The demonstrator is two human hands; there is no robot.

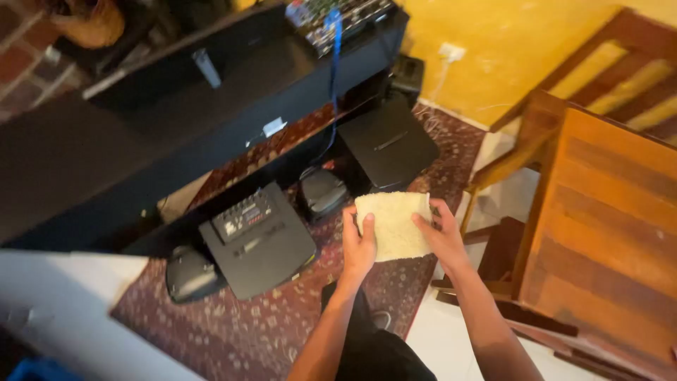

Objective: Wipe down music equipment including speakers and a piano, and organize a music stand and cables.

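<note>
Here, a pale, nubbly cloth (393, 226)

Dim, warm indoor light leaves the black desk (176, 106) in deep shadow, the yellow wall (508, 42) brightest, edges soft and slightly blurred

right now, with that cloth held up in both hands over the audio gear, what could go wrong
1. The pale cloth is pinched only at its edges by the left hand and right hand; a loose grip could drop it onto the black amplifier.
2. Cables hang from the black shelf; the cloth might snag the blue cable.
</note>
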